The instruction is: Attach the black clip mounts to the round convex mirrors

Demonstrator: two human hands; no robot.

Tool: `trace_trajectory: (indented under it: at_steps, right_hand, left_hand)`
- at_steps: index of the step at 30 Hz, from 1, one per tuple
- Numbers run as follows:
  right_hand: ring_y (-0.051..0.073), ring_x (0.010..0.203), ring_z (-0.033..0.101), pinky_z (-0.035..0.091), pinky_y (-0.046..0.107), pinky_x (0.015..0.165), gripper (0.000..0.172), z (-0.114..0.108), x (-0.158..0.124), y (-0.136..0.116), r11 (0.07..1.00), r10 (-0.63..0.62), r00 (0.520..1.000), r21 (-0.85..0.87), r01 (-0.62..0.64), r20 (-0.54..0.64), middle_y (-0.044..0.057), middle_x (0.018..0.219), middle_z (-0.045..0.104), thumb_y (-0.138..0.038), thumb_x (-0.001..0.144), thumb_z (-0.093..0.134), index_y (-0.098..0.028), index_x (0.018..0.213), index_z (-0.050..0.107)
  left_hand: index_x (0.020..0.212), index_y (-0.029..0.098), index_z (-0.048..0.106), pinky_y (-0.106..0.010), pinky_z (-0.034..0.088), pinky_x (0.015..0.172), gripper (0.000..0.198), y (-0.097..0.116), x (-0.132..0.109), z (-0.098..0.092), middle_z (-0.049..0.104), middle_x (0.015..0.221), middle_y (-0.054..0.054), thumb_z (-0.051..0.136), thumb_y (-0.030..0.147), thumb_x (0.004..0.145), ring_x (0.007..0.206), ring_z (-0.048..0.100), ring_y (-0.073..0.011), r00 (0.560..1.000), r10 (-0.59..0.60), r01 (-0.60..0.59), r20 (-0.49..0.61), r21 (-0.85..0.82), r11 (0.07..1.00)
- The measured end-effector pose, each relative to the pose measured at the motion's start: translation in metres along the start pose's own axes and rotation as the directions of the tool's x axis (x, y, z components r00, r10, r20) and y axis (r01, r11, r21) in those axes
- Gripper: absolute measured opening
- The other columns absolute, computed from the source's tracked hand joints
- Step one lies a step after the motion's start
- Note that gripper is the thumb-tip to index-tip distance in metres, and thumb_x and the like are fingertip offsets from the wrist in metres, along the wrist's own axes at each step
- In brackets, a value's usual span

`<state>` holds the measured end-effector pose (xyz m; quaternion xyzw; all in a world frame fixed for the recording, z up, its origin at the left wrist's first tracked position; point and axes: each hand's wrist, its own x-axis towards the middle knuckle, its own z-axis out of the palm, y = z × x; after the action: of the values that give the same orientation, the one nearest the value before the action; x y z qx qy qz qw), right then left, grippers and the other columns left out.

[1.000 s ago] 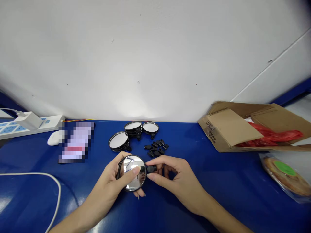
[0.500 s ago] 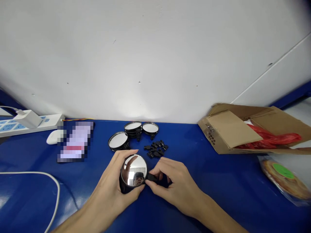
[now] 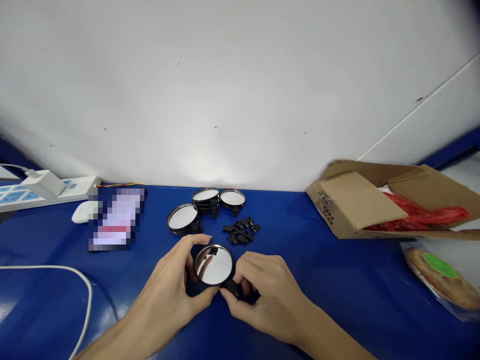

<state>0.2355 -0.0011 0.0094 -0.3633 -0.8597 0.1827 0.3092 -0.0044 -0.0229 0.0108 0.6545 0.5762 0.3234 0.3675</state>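
My left hand (image 3: 165, 282) grips a round convex mirror (image 3: 213, 265) in a thin black rim, with its fingers curled behind the back and its thumb at the lower edge. My right hand (image 3: 270, 295) pinches a black plastic mount (image 3: 235, 289) at the mirror's lower right edge, and its fingers partly hide that mount. Beyond my hands lie a loose pile of small black plastic parts (image 3: 240, 231), a single mirror (image 3: 182, 218), a short stack of mirrors (image 3: 205, 197) and another mirror (image 3: 232, 198).
The blue table (image 3: 300, 250) meets a white wall. On the left are a power strip (image 3: 37, 192), white mouse (image 3: 84, 212), pixelated phone (image 3: 116, 220) and white cable (image 3: 48, 270). On the right are a cardboard box (image 3: 360, 200) with red plastic (image 3: 416, 215) and a wrapped round item (image 3: 440, 275).
The mirror has tilted to face more upward and sits slightly lower. The black mount has moved down along its edge, with my right hand following it.
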Motion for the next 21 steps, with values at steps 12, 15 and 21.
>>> trace_trajectory:
  at_steps: [12,15,21]
  right_hand:
    - [0.014,0.060,0.056,0.029,0.033,0.060,0.017,-0.0022,-0.0007,-0.0080,0.999,0.034,0.992,-0.012,-0.033,0.125,-0.005,0.069,0.064,-0.026,0.095,0.075,-0.023,0.087,0.060]
    - [0.014,0.059,0.056,0.028,0.033,0.060,0.016,-0.0009,-0.0019,-0.0078,0.999,0.053,0.990,-0.006,-0.053,0.131,-0.005,0.065,0.063,-0.026,0.097,0.076,-0.022,0.087,0.064]
    - [0.014,0.059,0.056,0.028,0.034,0.061,0.013,-0.0006,-0.0025,-0.0095,0.999,0.039,0.989,-0.001,-0.039,0.140,-0.004,0.065,0.064,-0.028,0.100,0.074,-0.021,0.090,0.069]
  left_hand:
    - [0.148,0.033,0.059,-0.031,0.039,0.058,0.066,-0.0028,0.0048,-0.0046,0.066,0.078,0.007,0.085,0.029,0.088,0.062,0.060,-0.0198,0.992,-0.068,0.075,0.109,-0.064,0.995]
    - [0.148,0.033,0.058,-0.030,0.040,0.058,0.067,-0.0035,0.0056,-0.0052,0.063,0.075,0.008,0.085,0.028,0.087,0.061,0.058,-0.0196,0.990,-0.081,0.087,0.114,-0.047,0.995]
    - [0.145,0.032,0.058,-0.030,0.039,0.057,0.065,-0.0003,0.0057,-0.0062,0.056,0.069,0.010,0.086,0.031,0.087,0.058,0.051,-0.0188,0.989,-0.074,0.086,0.130,-0.087,0.993]
